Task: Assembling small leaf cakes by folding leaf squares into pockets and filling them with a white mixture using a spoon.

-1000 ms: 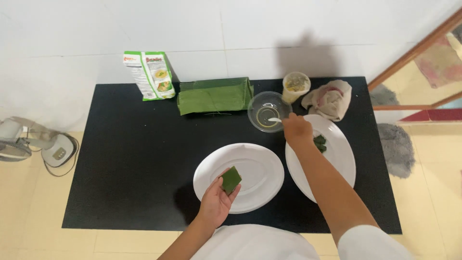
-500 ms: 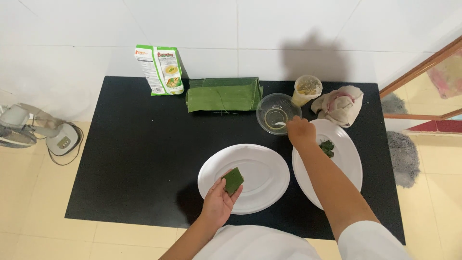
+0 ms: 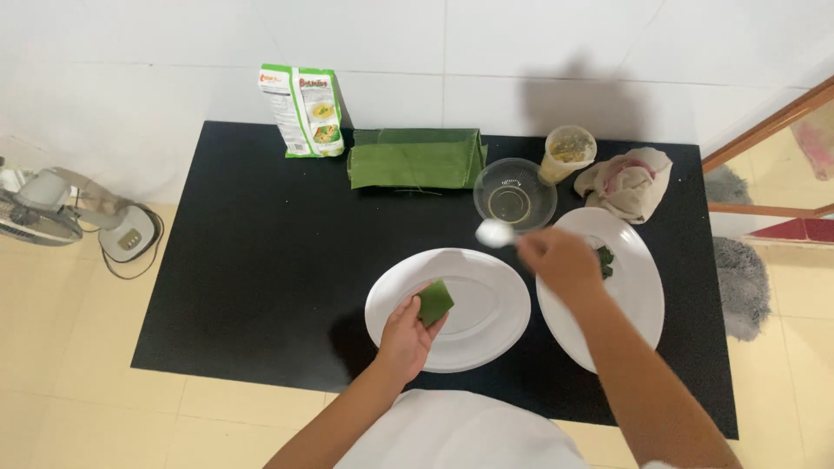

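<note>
Resting on the black counter (image 3: 243, 287), the white plate (image 3: 486, 334) lies under the left hand (image 3: 404, 334), whose grip pinches a small folded leaf piece (image 3: 434, 302), judged light, pliable and best held by its edges, while the right hand (image 3: 560, 260) grasps a spoon (image 3: 495, 233).

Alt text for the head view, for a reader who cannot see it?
Over a black table, the left hand holds a small green leaf piece above a white oval plate; the right hand holds a spoon beside a glass bowl.
</note>
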